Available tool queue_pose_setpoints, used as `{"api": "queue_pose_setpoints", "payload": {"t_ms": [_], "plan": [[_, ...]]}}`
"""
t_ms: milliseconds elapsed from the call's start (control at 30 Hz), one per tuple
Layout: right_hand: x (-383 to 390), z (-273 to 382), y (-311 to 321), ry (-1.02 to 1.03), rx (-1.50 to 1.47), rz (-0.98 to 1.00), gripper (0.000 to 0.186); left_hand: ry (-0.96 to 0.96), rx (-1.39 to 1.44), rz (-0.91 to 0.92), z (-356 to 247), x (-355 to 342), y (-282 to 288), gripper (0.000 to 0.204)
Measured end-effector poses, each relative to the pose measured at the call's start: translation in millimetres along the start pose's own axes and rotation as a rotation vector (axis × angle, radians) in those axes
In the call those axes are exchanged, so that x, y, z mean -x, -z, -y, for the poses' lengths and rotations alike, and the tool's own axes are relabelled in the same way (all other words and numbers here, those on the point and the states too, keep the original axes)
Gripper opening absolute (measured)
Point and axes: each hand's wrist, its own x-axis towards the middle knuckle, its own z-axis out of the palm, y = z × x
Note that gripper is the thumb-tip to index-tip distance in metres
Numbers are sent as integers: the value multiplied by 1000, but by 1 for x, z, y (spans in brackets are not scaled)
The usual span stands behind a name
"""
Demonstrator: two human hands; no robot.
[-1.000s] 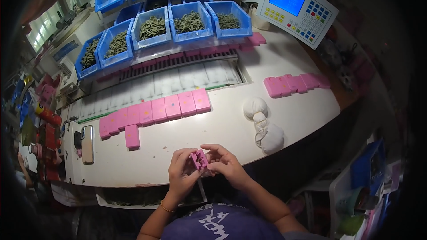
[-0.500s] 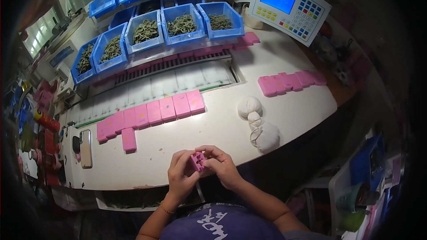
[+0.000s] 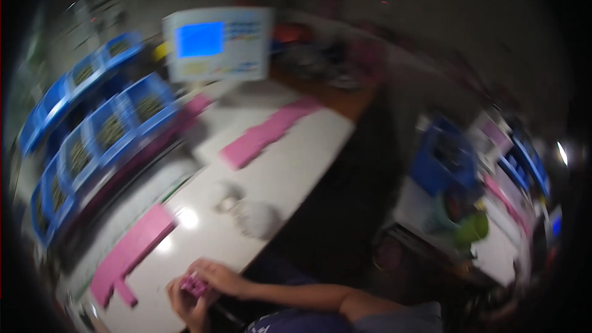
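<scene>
My left hand (image 3: 184,302) and my right hand (image 3: 219,279) are closed around a small pink block (image 3: 192,285) at the near edge of the white worktop (image 3: 290,179), both blurred. Beyond them lies a row of flat pink blocks (image 3: 137,245), with one jutting toward me. A white cloth bundle (image 3: 256,219) rests to the right, and a second row of pink blocks (image 3: 268,131) lies farther back.
Blue bins (image 3: 126,95) holding greenish pieces stand tiered along the left. A control panel with a blue screen (image 3: 217,43) stands at the back. Past a dark gap on the right, another surface holds a blue tub (image 3: 441,160) and a green container (image 3: 470,229).
The view has swung sharply to the right and blurred, bringing more of the right-hand surface into sight. Both hands still grip the pink block, lower left in the picture.
</scene>
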Motion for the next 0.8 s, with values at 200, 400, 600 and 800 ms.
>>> {"api": "queue_pose_setpoints", "payload": {"t_ms": [200,400,600,800], "plan": [[17,-2,11,255,675,-220,20,134,-57,418,11,-25,14,47],[-10,-33,43,265,749,-399,25,293,164,492,-3,-39,-11,20],[-34,-46,60,513,952,-223,29,512,376,391,-36,-26,-46,34],[-19,-46,50,609,869,-253,29,447,294,410,-54,-23,-74,32]]}}
